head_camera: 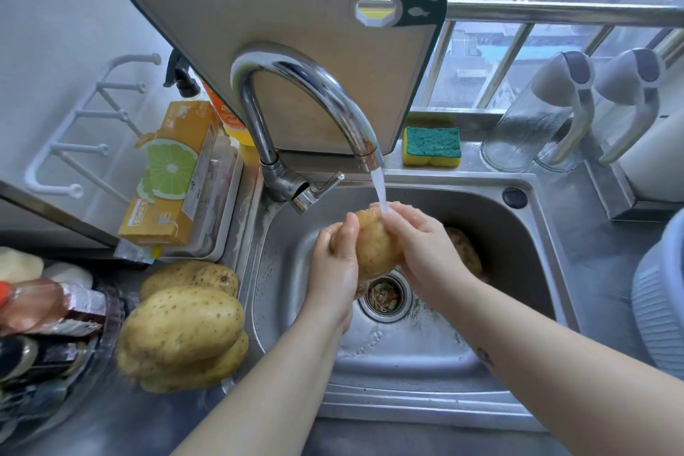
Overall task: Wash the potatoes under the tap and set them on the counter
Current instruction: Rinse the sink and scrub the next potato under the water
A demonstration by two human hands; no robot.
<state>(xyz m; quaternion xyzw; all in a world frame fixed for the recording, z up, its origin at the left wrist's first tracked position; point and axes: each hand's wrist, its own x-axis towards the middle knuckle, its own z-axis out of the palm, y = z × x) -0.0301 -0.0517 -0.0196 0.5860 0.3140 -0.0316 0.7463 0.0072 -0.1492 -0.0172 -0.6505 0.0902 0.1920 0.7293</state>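
Observation:
I hold a yellow-brown potato [374,247] over the steel sink [407,355], under the running tap [307,85]. My left hand [335,270] grips its left side and my right hand [425,252] wraps its right side, where the water stream lands. Another potato [467,252] lies in the sink behind my right wrist, partly hidden. Several potatoes [181,326] are piled on the counter left of the sink.
A cutting board [296,30] leans behind the tap. A sponge [431,146] and two clear jugs [536,115] stand on the back ledge. Boxes in a tray [174,174] sit at the left, bottles [40,307] at the near left, and a ribbed basin [659,300] at the right.

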